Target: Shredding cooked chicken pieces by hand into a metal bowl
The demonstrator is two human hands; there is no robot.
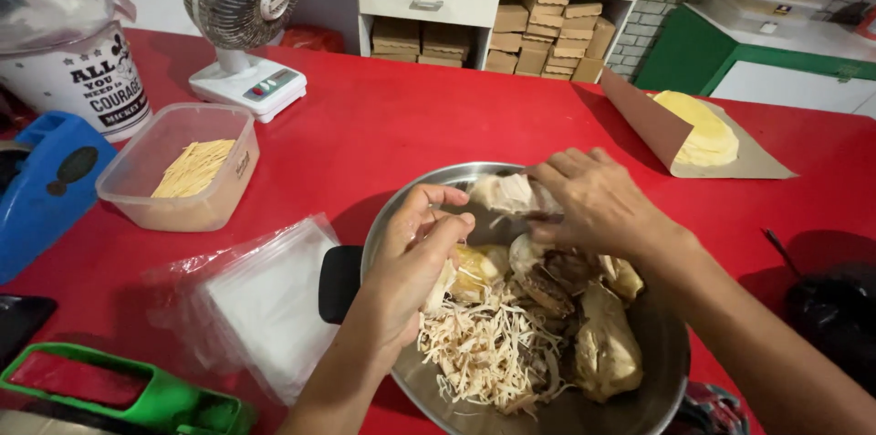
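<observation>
Chicken (516, 193) sits pinched between your two hands above the pan (671, 371), so the strands you pull off drop onto the shreds (484, 348) below. Your right hand (598, 202) clamps one end, your left hand (415, 257) curls narrowly around a strip. The right fingertips are hidden, and the frame cuts off the pan's near rim.

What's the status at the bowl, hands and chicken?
Left hand and right hand both over the metal bowl, pinching a pale chicken piece between them. Shredded chicken heaped below. Nothing blocking either hand.
</observation>
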